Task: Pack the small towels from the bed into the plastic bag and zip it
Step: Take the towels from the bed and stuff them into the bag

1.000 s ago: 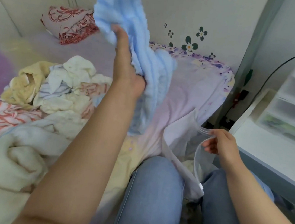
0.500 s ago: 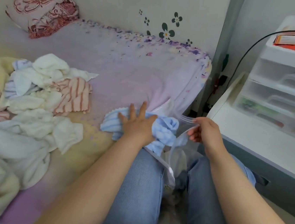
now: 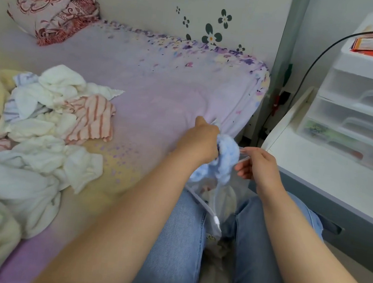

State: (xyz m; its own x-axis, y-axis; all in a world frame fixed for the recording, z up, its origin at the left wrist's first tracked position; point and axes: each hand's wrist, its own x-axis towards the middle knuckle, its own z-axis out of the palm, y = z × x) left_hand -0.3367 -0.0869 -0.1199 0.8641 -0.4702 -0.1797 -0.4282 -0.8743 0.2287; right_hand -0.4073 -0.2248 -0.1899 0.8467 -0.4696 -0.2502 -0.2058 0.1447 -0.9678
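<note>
Your left hand [image 3: 200,140] is closed around the blue towel [image 3: 221,161], pushing it into the plastic bag [image 3: 223,201] between your knees. Your right hand [image 3: 258,164] pinches the bag's rim at three o'clock; keep that mouth wide and press the towel deep. More towels [image 3: 63,113] wait on the bed [image 3: 163,87] at nine o'clock.

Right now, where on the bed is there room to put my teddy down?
The bare purple sheet between the red patterned pillow and the towel pile is free, out to the bed's far corner. The left side is crowded with towels. Near the corner, the left hand pushes a blue towel into the bag held by the right hand.
</note>
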